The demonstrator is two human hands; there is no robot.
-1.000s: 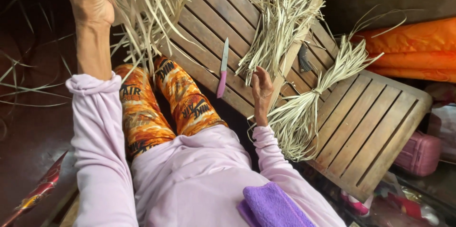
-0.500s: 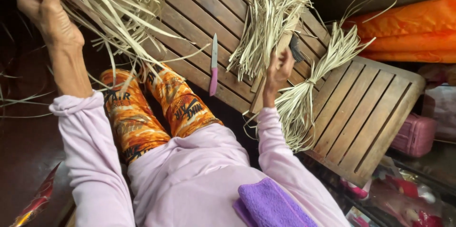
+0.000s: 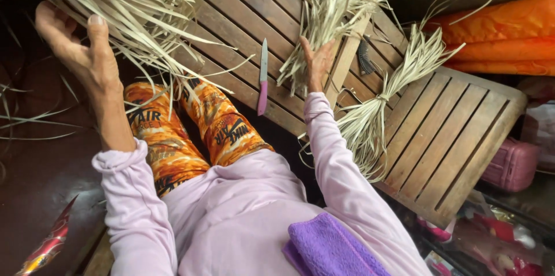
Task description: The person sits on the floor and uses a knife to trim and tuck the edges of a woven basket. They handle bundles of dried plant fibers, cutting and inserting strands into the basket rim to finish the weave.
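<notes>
- a slatted wooden platform [image 3: 451,131] fills the middle and right of the view, its boards running on a slant, and the person sits at its near edge.
- the person's lilac sleeves and orange patterned trousers [image 3: 191,131] take up the lower middle, with a folded purple cloth [image 3: 329,250] at the bottom.
- a large woven piece of pale palm strips [image 3: 115,4] hangs at the upper left, its loose ends trailing down over the knees.
- an orange cushion [image 3: 503,33] lies along the right edge behind the platform.
- a tied bundle of palm strips [image 3: 387,102] lies on the boards just right of the right forearm, knotted at its middle and fanned out at both ends.
- a loose bunch of strips [image 3: 329,10] lies against a light wooden bar [image 3: 352,45] at the top centre.
- the left hand [image 3: 78,50] is raised, fingers loosely curled and thumb up, holding the underside of the woven piece.
- the right hand [image 3: 318,65] reaches onto the platform, fingers spread open and pressed against the lower end of the loose bunch, gripping nothing that can be seen.
- a knife with a pink handle [image 3: 263,79] lies flat on the boards between the knees and the right hand, apart from both.
- a small dark comb-like thing [image 3: 364,56] lies just right of the bar.
</notes>
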